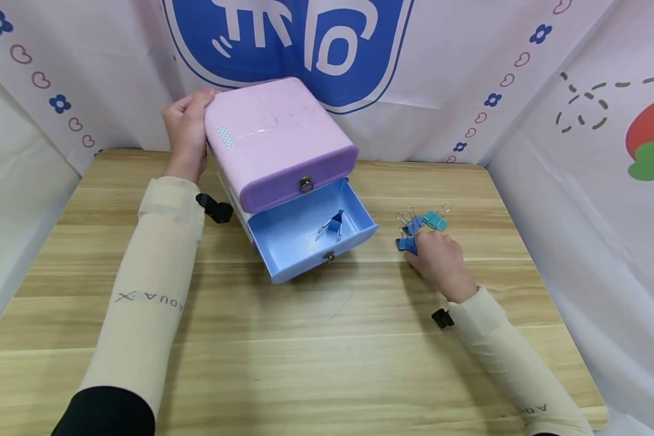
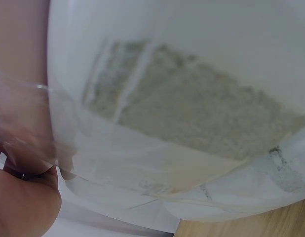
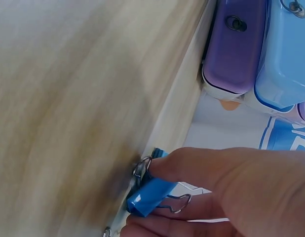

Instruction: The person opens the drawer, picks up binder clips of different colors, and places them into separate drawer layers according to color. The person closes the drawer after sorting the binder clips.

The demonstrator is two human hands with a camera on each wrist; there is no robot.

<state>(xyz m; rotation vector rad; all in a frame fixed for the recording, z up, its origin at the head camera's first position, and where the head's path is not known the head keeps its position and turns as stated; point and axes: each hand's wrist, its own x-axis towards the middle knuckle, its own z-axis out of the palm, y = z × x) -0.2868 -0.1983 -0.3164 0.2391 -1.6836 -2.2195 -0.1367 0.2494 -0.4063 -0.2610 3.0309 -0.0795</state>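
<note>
A small cabinet with a pink top and purple upper drawer stands at the back of the table. Its light-blue drawer is pulled out, with a dark-blue binder clip inside. My left hand grips the cabinet's rear left corner; some fingertips are hidden. Beside the cabinet's white side, bent fingers show in the left wrist view. To the right, my right hand pinches a blue binder clip between thumb and fingers, close to the tabletop.
Beyond the right hand lie another blue binder clip and a teal binder clip. The wooden table meets a printed cloth at the back and a white cloth on the right.
</note>
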